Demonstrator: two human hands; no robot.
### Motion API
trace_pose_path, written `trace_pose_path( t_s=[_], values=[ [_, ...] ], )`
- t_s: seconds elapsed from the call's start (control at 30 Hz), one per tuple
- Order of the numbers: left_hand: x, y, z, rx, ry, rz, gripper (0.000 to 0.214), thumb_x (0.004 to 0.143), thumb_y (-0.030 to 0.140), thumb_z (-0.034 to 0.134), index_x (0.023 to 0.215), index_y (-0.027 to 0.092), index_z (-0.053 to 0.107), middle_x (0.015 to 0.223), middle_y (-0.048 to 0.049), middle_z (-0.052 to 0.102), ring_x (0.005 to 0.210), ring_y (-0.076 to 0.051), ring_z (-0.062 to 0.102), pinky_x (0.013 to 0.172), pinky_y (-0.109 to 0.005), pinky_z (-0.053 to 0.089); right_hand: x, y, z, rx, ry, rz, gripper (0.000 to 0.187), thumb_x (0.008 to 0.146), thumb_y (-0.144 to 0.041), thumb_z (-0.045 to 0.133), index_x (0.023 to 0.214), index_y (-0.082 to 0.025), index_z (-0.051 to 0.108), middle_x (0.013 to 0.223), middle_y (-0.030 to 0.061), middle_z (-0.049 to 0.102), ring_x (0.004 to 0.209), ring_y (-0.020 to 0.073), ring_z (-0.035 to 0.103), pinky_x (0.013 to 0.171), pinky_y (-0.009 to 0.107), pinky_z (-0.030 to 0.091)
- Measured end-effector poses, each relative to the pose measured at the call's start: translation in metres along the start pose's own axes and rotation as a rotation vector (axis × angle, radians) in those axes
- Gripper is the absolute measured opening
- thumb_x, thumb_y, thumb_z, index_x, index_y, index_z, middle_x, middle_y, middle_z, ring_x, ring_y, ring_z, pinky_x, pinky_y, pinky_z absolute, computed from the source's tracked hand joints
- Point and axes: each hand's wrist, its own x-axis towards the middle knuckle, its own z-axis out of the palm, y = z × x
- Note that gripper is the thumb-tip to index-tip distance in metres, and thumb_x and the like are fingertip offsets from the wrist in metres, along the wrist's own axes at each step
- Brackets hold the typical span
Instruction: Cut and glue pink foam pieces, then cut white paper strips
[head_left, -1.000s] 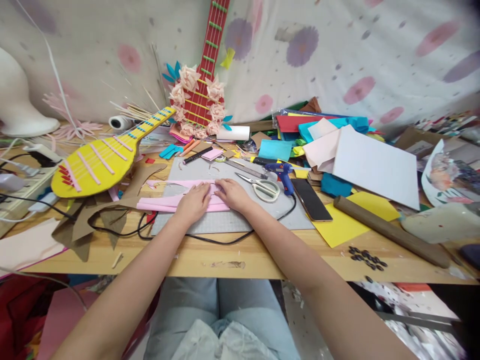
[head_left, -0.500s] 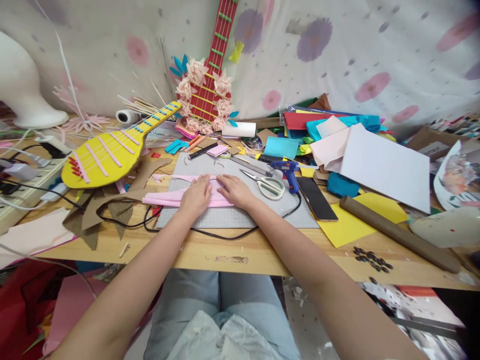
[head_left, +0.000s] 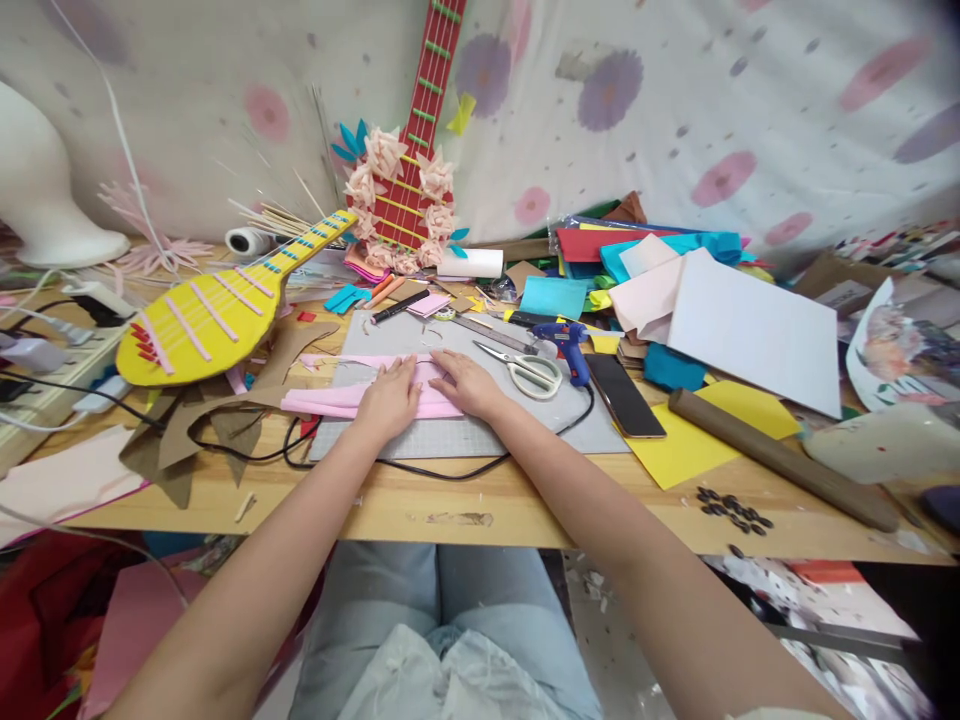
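Observation:
Pink crepe paper [head_left: 330,400], folded lengthwise, lies on the grey cutting mat [head_left: 487,438] and sticks out past its left edge. My left hand [head_left: 388,395] rests flat on the paper, fingers stretched forward. Close beside it, my right hand [head_left: 465,382] presses on the paper's right end with its fingers extended. Neither hand grips anything. White-handled scissors [head_left: 536,378] lie just right of my right hand. Behind them sits a blue glue gun [head_left: 568,345], its black cord looping along the mat's front.
At the left lies a yellow paper lute [head_left: 199,322]; behind, a red paper guitar [head_left: 405,200] with pink flowers leans on the wall. A phone [head_left: 624,395], a brown roll [head_left: 780,460], stacked coloured sheets [head_left: 660,255] and black beads [head_left: 733,508] occupy the right.
The camera view has shifted slightly to the right. Both hands stay flat on the pink crepe paper in nearly the same place.

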Motion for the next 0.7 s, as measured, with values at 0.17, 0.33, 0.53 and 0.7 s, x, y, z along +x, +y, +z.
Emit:
trace_pose_path(
  t_s=[0.17,0.33,0.53,0.7],
  values=[
    [-0.001,-0.001,0.002,-0.039,0.039,0.028,0.052,0.086,0.026,0.033,0.135,0.007,0.031,0.138,-0.0132,0.039,0.129,-0.024,0.032,0.108,-0.041,0.023,0.003,0.004,-0.003,0.043,0.192,0.082,0.041,0.087,-0.031,0.042,0.125,-0.014,0.048,0.129,0.0097,0.049,0.121,0.0175,0.041,0.104,0.033,0.029],
    [0.003,-0.003,-0.003,-0.105,0.198,0.010,0.048,0.084,0.025,0.035,0.130,0.012,0.039,0.136,-0.0104,0.043,0.128,-0.023,0.035,0.107,-0.043,0.025,0.005,0.008,-0.004,0.048,0.243,0.177,0.040,0.085,-0.027,0.046,0.123,-0.013,0.048,0.117,0.0097,0.057,0.110,0.0190,0.048,0.098,0.034,0.034],
    [0.027,-0.007,-0.020,-0.103,0.258,-0.032,0.037,0.078,0.020,0.042,0.112,0.015,0.057,0.117,-0.0082,0.059,0.112,-0.022,0.050,0.100,-0.036,0.037,0.003,0.010,-0.011,0.016,0.266,0.185,0.030,0.085,-0.020,0.044,0.112,-0.015,0.056,0.114,0.0087,0.058,0.109,0.0186,0.047,0.097,0.033,0.034],
    [0.046,-0.007,-0.030,-0.018,0.178,0.001,0.035,0.076,0.018,0.045,0.107,0.015,0.060,0.113,-0.0075,0.061,0.108,-0.023,0.052,0.097,-0.037,0.040,-0.005,0.015,-0.046,-0.087,0.154,0.393,0.019,0.082,-0.024,0.048,0.083,-0.016,0.065,0.095,0.0087,0.065,0.099,0.0217,0.053,0.085,0.034,0.039]
  ],
)
